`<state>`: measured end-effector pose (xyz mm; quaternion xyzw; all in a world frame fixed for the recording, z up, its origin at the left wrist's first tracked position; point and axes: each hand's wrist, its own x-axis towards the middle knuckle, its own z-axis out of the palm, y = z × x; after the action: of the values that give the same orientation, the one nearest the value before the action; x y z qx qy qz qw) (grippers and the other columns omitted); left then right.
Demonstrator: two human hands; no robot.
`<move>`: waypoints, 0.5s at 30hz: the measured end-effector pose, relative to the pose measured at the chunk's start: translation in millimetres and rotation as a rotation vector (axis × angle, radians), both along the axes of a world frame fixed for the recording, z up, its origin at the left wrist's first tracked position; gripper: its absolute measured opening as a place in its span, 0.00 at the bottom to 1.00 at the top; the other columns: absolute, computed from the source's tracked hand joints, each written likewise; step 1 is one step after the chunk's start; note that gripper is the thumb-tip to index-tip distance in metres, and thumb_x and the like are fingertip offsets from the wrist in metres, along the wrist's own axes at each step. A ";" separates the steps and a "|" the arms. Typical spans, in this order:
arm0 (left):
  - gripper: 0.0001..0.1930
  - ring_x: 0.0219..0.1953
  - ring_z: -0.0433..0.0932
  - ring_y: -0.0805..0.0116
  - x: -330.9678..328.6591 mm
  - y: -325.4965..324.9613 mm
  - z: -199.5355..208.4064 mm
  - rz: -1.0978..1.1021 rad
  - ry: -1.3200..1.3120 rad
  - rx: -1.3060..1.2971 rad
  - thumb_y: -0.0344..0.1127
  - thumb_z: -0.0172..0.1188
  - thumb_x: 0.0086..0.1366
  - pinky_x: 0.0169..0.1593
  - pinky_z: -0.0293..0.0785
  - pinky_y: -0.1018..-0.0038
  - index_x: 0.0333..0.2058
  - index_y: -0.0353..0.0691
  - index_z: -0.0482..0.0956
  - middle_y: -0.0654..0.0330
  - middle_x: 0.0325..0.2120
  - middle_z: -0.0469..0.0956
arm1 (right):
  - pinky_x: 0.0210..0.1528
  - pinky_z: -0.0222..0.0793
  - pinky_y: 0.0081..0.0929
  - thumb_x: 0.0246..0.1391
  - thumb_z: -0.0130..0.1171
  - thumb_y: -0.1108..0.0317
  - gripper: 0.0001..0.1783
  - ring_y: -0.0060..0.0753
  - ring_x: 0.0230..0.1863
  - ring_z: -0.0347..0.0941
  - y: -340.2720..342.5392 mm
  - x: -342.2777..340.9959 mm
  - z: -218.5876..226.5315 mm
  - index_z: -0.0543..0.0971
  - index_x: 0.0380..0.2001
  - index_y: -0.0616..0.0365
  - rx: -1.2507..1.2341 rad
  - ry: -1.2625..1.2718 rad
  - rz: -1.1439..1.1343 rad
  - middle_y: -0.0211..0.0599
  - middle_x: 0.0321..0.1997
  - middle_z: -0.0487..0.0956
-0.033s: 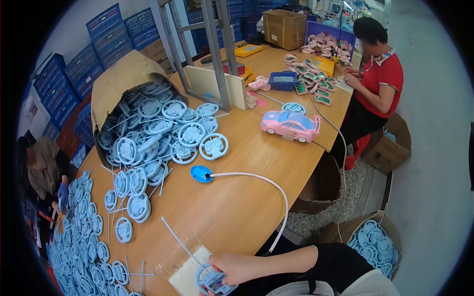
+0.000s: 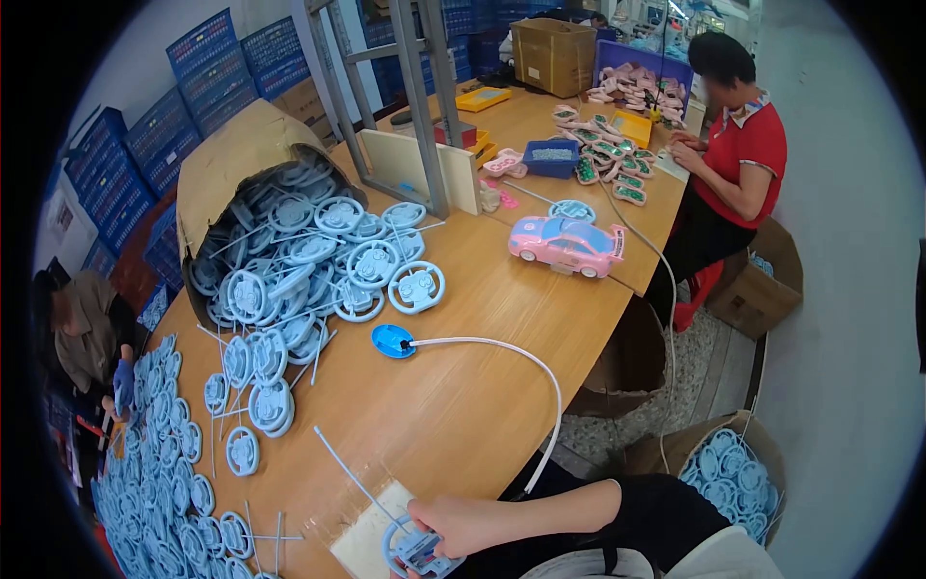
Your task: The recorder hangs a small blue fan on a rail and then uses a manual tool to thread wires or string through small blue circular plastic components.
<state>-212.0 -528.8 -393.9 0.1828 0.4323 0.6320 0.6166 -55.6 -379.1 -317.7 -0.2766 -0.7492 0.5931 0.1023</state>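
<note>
Steering-wheel part (image 2: 417,550), pale blue, sits at bottom edge of frame, gripped by right hand (image 2: 453,526), fingers closed around its rim; forearm comes in from the right across the lower frame. Left hand not visible, can't tell its state. Wheel part is held over a pale square pad (image 2: 362,540) on the wooden table (image 2: 463,405). Thin white stick (image 2: 347,478) lies just beside the pad, angled up-left. Further out, blue oval tool head (image 2: 393,341) on a white hose (image 2: 526,386) that curves back toward the table's near edge. Left of that, big heap of blue steering wheels (image 2: 309,261) spilling from a tipped cardboard box (image 2: 241,154), more wheels spread along the table's left side. Pink toy car (image 2: 567,245) stands near the far right edge of the table. Person in red shirt (image 2: 738,154) sits at far end, hands at pink and green parts. Another person (image 2: 82,328) at far left. Box of blue wheels (image 2: 728,468) on floor, lower right.
</note>
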 end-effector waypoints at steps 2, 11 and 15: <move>0.29 0.50 0.66 0.60 -3.3 -2.4 -6.1 0.053 -0.007 -0.015 0.35 0.56 0.56 0.52 0.62 0.64 0.54 0.33 0.56 0.54 0.49 0.65 | 0.23 0.59 0.34 0.37 0.60 0.75 0.18 0.44 0.24 0.68 0.6 -1.9 -2.8 0.62 0.29 0.61 -0.006 0.018 -0.003 0.45 0.19 0.69; 0.20 0.45 0.69 0.61 1.2 7.1 18.4 0.215 0.051 -0.056 0.28 0.50 0.59 0.47 0.66 0.67 0.50 0.30 0.61 0.53 0.44 0.69 | 0.21 0.59 0.32 0.38 0.60 0.75 0.18 0.38 0.23 0.67 4.2 -8.6 -9.3 0.61 0.29 0.61 -0.086 0.083 -0.006 0.43 0.19 0.69; 0.20 0.44 0.70 0.61 -1.6 6.0 13.8 0.247 0.040 -0.131 0.28 0.51 0.58 0.47 0.67 0.67 0.49 0.30 0.63 0.52 0.43 0.69 | 0.22 0.58 0.31 0.37 0.60 0.75 0.18 0.38 0.23 0.67 2.6 -7.9 -13.4 0.61 0.30 0.61 -0.065 0.087 -0.023 0.43 0.19 0.68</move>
<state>-213.6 -522.9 -380.1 0.1002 0.5040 0.6699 0.5359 -63.5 -376.5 -331.1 -0.2624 -0.7212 0.6273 0.1326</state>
